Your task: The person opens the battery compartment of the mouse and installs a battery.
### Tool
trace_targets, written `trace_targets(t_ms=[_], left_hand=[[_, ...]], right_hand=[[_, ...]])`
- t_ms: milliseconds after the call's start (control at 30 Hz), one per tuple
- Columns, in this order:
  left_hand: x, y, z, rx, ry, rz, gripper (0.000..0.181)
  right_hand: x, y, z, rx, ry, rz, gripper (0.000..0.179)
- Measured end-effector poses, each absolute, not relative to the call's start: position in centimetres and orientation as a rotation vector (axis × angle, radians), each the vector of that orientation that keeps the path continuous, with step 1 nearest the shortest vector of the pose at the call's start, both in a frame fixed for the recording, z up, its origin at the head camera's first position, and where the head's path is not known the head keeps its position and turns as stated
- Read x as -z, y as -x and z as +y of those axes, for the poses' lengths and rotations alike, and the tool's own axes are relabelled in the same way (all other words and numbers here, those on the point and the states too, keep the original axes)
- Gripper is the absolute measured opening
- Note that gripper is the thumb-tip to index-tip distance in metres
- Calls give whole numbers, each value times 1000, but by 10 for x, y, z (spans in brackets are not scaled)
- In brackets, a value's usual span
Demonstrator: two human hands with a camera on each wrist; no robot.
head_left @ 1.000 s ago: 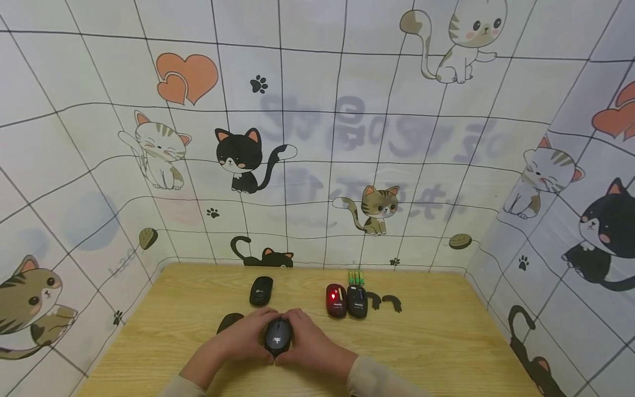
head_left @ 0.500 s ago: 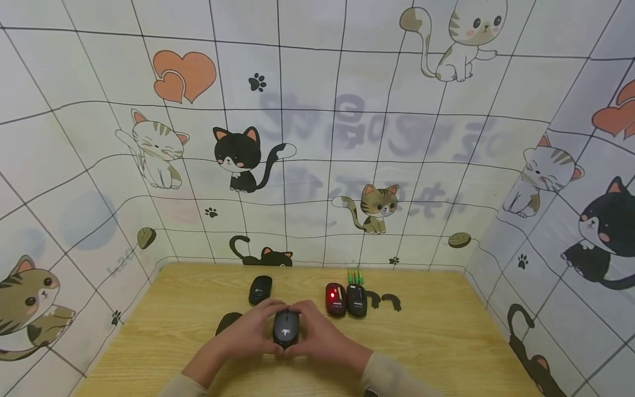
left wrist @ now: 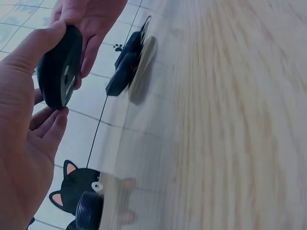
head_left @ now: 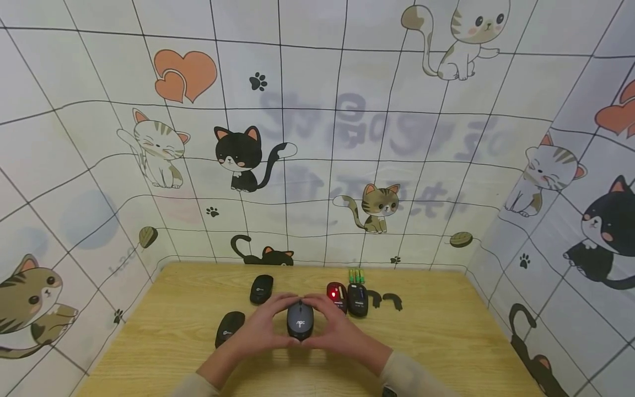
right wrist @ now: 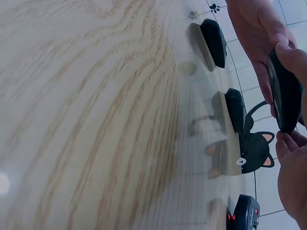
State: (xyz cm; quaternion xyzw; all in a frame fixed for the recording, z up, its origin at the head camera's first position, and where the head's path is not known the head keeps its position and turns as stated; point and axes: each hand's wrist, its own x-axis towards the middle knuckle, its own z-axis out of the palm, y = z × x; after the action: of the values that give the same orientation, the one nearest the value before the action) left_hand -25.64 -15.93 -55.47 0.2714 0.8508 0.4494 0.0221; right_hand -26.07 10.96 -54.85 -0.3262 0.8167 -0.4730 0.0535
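A dark computer mouse point(head_left: 300, 320) with pale lettering on its back is held between both hands, above the tabletop. My left hand point(head_left: 263, 330) grips its left side and my right hand point(head_left: 333, 329) its right side, with thumbs at the near end and fingertips meeting at the far end. In the left wrist view the mouse point(left wrist: 58, 69) is tilted, part of its underside showing. The right wrist view has the same mouse point(right wrist: 284, 93) between the fingers of both hands.
Two black mice point(head_left: 261, 289) lie to the left, one close by my left forearm. At right are a red mouse point(head_left: 337, 295) with a lit red light, another black mouse point(head_left: 358, 300), several green batteries point(head_left: 356, 276) and two dark curved pieces point(head_left: 393, 301). A cat-print sheet point(head_left: 307, 231) surrounds the table point(head_left: 426, 331).
Both hands have carried the mouse rightward and slightly away from me. More of the nearer black mouse on the left now shows, while my right hand overlaps the red mouse's lower edge.
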Motion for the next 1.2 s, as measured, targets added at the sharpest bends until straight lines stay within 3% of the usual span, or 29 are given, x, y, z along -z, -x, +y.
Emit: trace_targets(t_ms=[967,1200], left_hand=[[552,260,-112,-1615,-1074,2464,90],[555,260,-105,-1737,-1046,2415,82]], right_hand=[[542,254,161,1419,1036,2573,85],[542,251,163,1476,1238,2582,67]])
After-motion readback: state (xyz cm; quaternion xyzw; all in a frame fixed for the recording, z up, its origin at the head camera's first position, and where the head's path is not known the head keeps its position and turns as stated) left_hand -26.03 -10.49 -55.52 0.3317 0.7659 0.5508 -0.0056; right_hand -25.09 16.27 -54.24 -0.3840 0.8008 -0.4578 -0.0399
